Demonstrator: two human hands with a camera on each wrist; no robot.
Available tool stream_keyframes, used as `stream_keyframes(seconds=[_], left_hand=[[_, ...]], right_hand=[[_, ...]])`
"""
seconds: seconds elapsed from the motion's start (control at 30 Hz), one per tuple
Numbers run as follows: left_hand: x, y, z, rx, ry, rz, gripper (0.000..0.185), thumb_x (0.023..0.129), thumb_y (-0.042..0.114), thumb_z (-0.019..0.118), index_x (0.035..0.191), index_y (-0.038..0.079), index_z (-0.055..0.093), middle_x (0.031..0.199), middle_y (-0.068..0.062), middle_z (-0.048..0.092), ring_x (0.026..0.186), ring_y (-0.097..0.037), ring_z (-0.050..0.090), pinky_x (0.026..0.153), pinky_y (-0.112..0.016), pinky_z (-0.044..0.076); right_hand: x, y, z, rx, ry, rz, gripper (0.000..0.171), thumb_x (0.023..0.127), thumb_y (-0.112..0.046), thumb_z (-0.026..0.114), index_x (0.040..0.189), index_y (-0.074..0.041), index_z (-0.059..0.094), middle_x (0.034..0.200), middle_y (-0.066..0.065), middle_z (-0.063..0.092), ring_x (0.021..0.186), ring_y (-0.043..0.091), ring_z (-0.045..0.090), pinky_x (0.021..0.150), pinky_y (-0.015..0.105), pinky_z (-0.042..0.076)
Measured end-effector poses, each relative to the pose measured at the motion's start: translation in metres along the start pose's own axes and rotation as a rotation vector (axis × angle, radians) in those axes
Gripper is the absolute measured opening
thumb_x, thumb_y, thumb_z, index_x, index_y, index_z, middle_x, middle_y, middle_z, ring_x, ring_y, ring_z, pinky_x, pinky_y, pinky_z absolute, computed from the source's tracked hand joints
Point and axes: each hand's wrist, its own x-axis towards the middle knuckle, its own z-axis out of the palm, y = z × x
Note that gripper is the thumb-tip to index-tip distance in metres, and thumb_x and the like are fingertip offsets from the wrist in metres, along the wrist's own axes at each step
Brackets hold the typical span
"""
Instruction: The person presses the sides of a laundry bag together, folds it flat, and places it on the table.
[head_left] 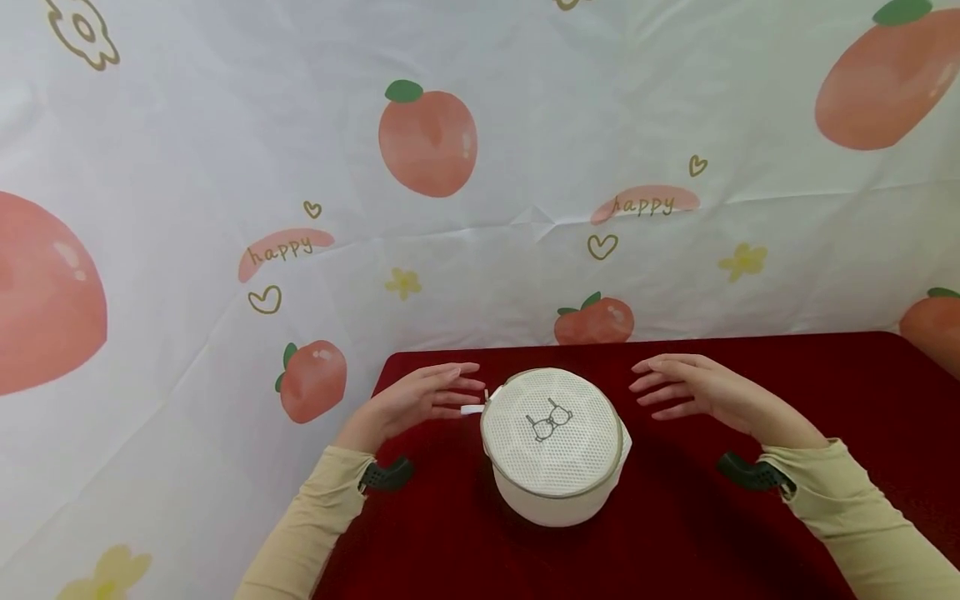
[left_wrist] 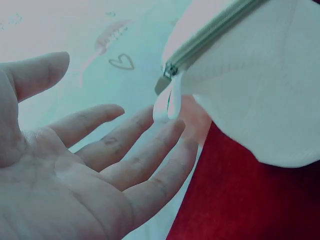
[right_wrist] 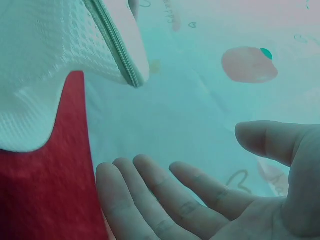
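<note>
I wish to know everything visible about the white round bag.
The white round bag looks like mesh fabric, with a glasses drawing on top. A greyish zip rings the rim and looks closed; its pull and a white loop are at the left. It stands on the red tabletop. The left hand is near the loop, contact unclear; the right hand is apart.

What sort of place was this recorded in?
Probably a makeshift indoor filming corner: a creased, fruit-printed backdrop rises behind a red-covered table, on which a white zippered mesh bag stands.
</note>
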Motion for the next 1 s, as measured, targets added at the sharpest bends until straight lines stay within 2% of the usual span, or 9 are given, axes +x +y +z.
stream_keyframes(seconds=[0.2,0.43,0.53,0.73,1.0], left_hand=[[-0.008,-0.001,0.008,-0.076,0.015,-0.025,0.042,0.103,0.019,0.044,0.142,0.004,0.042,0.139,-0.026,0.044,0.121,-0.038,0.051,0.096,-0.05,0.044],[-0.008,-0.011,0.017,-0.149,0.065,-0.072,0.044,0.1,0.016,0.049,0.14,-0.002,0.042,0.13,-0.018,0.055,0.115,-0.033,0.057,0.091,-0.053,0.047],[-0.008,-0.013,0.021,-0.158,0.066,-0.082,0.049,0.098,0.016,0.055,0.14,-0.004,0.041,0.123,-0.014,0.059,0.108,-0.028,0.061,0.089,-0.053,0.048],[-0.009,-0.015,0.029,-0.163,0.065,-0.082,0.052,0.093,0.016,0.063,0.138,-0.003,0.043,0.117,-0.012,0.062,0.104,-0.029,0.062,0.087,-0.053,0.049],[-0.004,-0.021,0.038,-0.149,0.099,-0.086,0.049,0.092,0.012,0.064,0.134,-0.002,0.043,0.119,-0.014,0.06,0.105,-0.031,0.062,0.086,-0.052,0.05]], right_hand=[[-0.001,0.005,0.008,0.029,-0.023,-0.008,0.047,0.103,-0.031,0.043,0.134,0.005,0.046,0.126,0.025,0.055,0.107,0.032,0.061,0.086,0.046,0.052],[0.001,0.008,0.018,0.039,-0.052,-0.018,0.045,0.104,-0.03,0.043,0.132,0.004,0.049,0.12,0.022,0.058,0.106,0.035,0.06,0.084,0.045,0.053],[0.002,0.009,0.022,0.042,-0.058,-0.018,0.047,0.104,-0.03,0.043,0.133,0.006,0.047,0.119,0.021,0.059,0.104,0.033,0.062,0.084,0.045,0.053],[0.004,0.011,0.029,0.042,-0.049,-0.018,0.051,0.103,-0.027,0.046,0.134,0.013,0.041,0.116,0.016,0.062,0.1,0.027,0.064,0.082,0.043,0.054],[0.01,0.015,0.039,0.024,-0.019,-0.011,0.042,0.1,-0.024,0.053,0.127,0.007,0.05,0.109,0.012,0.063,0.096,0.026,0.065,0.078,0.042,0.055]])
